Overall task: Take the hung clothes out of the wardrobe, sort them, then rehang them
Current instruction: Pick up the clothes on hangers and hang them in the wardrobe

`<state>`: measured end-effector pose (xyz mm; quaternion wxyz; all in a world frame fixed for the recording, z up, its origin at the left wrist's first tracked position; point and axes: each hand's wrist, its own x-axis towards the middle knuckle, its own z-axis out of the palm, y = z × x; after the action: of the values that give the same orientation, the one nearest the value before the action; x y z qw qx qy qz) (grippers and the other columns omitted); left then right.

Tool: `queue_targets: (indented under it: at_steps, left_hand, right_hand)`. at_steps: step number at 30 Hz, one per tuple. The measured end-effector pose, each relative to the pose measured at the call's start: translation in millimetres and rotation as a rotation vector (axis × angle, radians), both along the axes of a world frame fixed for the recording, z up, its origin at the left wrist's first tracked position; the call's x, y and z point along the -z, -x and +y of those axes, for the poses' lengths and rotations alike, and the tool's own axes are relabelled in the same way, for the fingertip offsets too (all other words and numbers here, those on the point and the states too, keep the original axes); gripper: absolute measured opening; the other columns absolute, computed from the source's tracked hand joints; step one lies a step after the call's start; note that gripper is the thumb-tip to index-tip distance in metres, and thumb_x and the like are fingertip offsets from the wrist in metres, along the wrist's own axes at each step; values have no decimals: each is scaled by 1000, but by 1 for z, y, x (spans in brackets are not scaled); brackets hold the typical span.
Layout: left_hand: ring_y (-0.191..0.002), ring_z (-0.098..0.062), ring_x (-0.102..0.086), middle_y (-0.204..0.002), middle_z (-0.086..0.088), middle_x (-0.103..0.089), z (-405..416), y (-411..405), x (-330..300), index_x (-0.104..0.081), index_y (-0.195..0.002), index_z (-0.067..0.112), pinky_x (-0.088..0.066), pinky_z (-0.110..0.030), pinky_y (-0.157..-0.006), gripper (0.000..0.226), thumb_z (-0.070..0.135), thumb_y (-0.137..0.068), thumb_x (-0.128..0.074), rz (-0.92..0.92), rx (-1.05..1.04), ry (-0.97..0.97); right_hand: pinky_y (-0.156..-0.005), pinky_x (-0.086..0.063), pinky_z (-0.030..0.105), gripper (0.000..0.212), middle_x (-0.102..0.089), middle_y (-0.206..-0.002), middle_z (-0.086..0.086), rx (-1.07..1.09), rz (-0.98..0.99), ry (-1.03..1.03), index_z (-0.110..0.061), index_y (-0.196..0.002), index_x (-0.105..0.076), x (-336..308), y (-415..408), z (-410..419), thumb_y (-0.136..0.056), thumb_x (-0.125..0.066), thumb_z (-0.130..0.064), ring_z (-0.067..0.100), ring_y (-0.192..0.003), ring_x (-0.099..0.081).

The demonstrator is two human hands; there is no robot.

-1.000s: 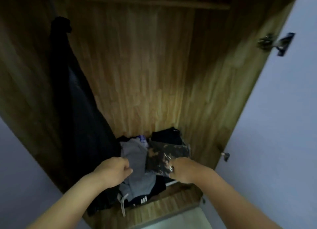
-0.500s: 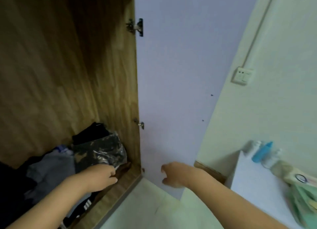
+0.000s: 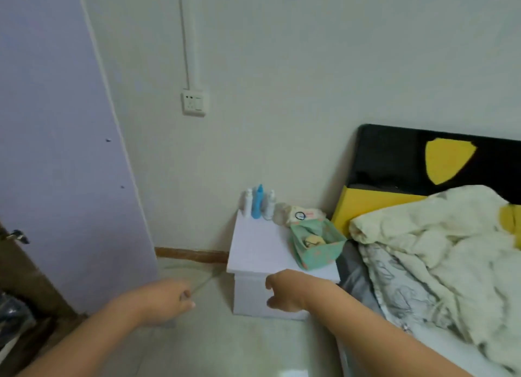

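From the head view, the person is facing away from the wardrobe toward the bed (image 3: 439, 266), and both hands are hanging in front of the body over the floor (image 3: 225, 345). The left hand (image 3: 166, 302) is loosely curled, and I cannot see anything in it. The right hand (image 3: 284, 290) is also loosely curled in front of the white nightstand (image 3: 253, 252), and it too is showing no garment or hanger. No clothing is being carried, as far as this view shows.

The clothes are sitting at the far left edge: only a dark heap (image 3: 11, 317) is peeking out at the bottom of the wardrobe's wooden interior (image 3: 25, 278), beside the open lilac wardrobe door (image 3: 56, 151). Whether anything is hanging on the rail is out of sight.

The step in hand is probably a turn toward the bed as a sorting place. To do it well, the person should be taking one garment at a time with its hanger, gripping the hook rather than the cloth, and laying each flat on the rumpled cream duvet (image 3: 451, 252). Smoothing a patch of that duvet first would be helping piles stay separate. The bottles (image 3: 258, 204) and green fabric box (image 3: 317, 245) on the nightstand's surface are standing near the path, so sleeves should be kept from sweeping them.
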<state>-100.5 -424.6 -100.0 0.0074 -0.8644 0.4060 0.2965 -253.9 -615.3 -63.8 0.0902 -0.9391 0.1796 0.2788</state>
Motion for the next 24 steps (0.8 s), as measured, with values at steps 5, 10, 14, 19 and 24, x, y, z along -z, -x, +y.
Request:
queue_targets:
  at_steps: [5,10,14,19,24]
  left_hand:
    - [-100,-11,-56,-119,1,-61,-108,50,15,-57,-105,24,-40,-19,-76,22,39,-95,-45,-25,233,-12]
    - [-108,-11,-54,-125,1,-58,-197,81,19,-55,-119,17,-38,-16,-83,32,36,-95,-46,50,376,-9]
    - [-114,-12,-52,-128,1,-55,-265,87,24,-52,-123,19,-38,-16,-86,35,39,-95,-45,50,481,-42]
    - [-112,-13,-51,-127,1,-52,-353,86,24,-49,-127,20,-39,-21,-93,38,41,-96,-42,90,652,-101]
    - [-92,-13,-45,-102,4,-48,-439,87,20,-47,-126,18,-33,-18,-66,35,35,-97,-40,32,838,-51]
  right_hand:
    - [-97,-41,37,40,-51,-132,17,168,19,-40,-2,-129,-50,6,80,-80,-96,-45,-23,34,-119,-49]
    - [-69,-38,32,29,-57,-102,18,333,74,-51,3,-111,-59,12,139,-137,-94,-44,-17,32,-92,-55]
    - [-77,-44,36,33,-58,-110,19,485,86,-60,2,-117,-56,19,169,-173,-95,-44,-19,34,-99,-56]
    - [-95,-44,38,38,-55,-128,18,730,39,-76,-1,-127,-51,28,190,-220,-94,-46,-21,34,-117,-53]
    - [-97,-42,36,39,-51,-132,16,950,-39,-93,-3,-129,-48,31,202,-262,-95,-43,-20,31,-120,-50]
